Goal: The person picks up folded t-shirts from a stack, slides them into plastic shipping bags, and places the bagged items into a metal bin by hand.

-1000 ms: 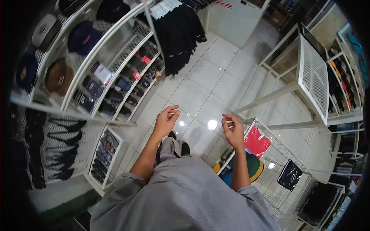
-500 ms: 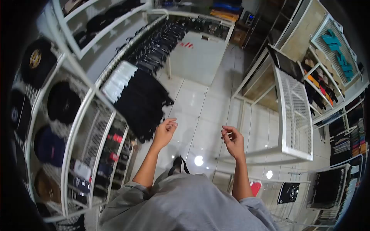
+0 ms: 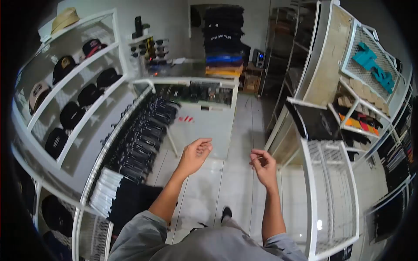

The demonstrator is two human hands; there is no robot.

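Note:
My left hand [image 3: 195, 155] is held out in the air in front of me, its fingers loosely bent and apart, with nothing in it. Level with it on the right, my right hand [image 3: 264, 167] is also empty, the thumb and fingers curved with a gap between them. Neither hand touches anything. Nearest to the left hand is a rail of dark garments on hangers [image 3: 139, 143], with black clothes [image 3: 135, 202] at its near end. A white mesh rack [image 3: 310, 187] stands to the right of my right hand.
Ahead stands a white counter [image 3: 204, 130] with a glass display; a tall stack of folded dark clothes [image 3: 223, 30] rises behind it. Caps [image 3: 72, 115] line the left shelves. A black flat item [image 3: 315, 121] lies on the right-hand unit. Tiled floor [image 3: 237, 187] runs between.
My view has lifted and moved forward, bringing the counter and clothes stack nearer. Both hands stay raised and empty. One shoe now shows ahead on the floor.

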